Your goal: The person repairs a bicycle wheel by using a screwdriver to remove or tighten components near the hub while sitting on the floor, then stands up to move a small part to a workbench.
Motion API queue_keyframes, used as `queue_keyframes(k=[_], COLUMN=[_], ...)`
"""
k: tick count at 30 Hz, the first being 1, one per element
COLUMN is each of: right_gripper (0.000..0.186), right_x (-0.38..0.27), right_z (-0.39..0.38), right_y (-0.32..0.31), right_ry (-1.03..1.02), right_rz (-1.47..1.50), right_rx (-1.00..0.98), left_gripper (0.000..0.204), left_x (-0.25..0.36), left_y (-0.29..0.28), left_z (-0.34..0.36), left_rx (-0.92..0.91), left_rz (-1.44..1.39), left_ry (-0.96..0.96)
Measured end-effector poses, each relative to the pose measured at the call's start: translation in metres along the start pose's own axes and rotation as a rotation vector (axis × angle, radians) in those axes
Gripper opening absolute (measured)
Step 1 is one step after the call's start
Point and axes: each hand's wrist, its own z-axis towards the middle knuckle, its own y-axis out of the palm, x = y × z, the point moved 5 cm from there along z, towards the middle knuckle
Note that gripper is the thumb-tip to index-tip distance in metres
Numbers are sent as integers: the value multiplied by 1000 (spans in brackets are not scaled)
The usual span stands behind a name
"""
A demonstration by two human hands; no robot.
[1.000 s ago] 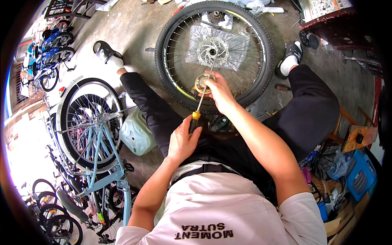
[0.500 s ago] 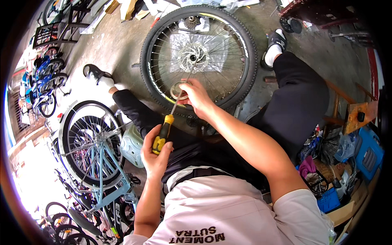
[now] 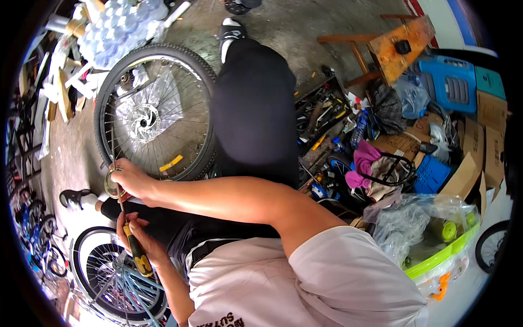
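My left hand (image 3: 146, 240) is closed on a screwdriver (image 3: 139, 255) with a yellow and black handle, fingers up where handle meets long metal shaft. My right hand (image 3: 131, 180) pinches a round brass-coloured ring (image 3: 111, 184), the shaft running up alongside it; whether they touch I cannot tell. Beyond my hands a bicycle wheel (image 3: 199, 68) with a brake rotor (image 3: 143, 122) lies on the floor, clear plastic in its middle.
A light-blue bicycle (image 3: 133, 283) is at lower left. Beyond my right leg are a tray of tools (image 3: 321, 109), a wooden stool (image 3: 397, 52), a blue plastic case (image 3: 447, 87), cardboard (image 3: 479, 152) and a lime-rimmed bin (image 3: 436, 259) with plastic bags.
The view has swung right, bringing the clutter in and shifting my hands and the wheel leftward in the picture. My left fingers are higher on the screwdriver, nearer my right hand.
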Motion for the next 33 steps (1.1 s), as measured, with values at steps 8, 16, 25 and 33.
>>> queue_keyframes(k=[8,16,25,33], right_gripper=[39,61,28,23], right_x=[-18,-59,-222,-204], right_z=[-3,-43,-250,-358], right_y=[5,-5,-29,-361], right_ry=[-68,-299,-1068,-725], right_rz=[-34,-238,-518,-142], right_rx=[28,240,31,1249], left_gripper=[32,35,35,36], left_x=[29,51,25,10], left_y=[17,14,18,37], left_z=[1,25,44,43], left_rx=[-57,2,-102,-131], left_rz=[0,-180,-174,-97], left_ry=[95,73,24,-143])
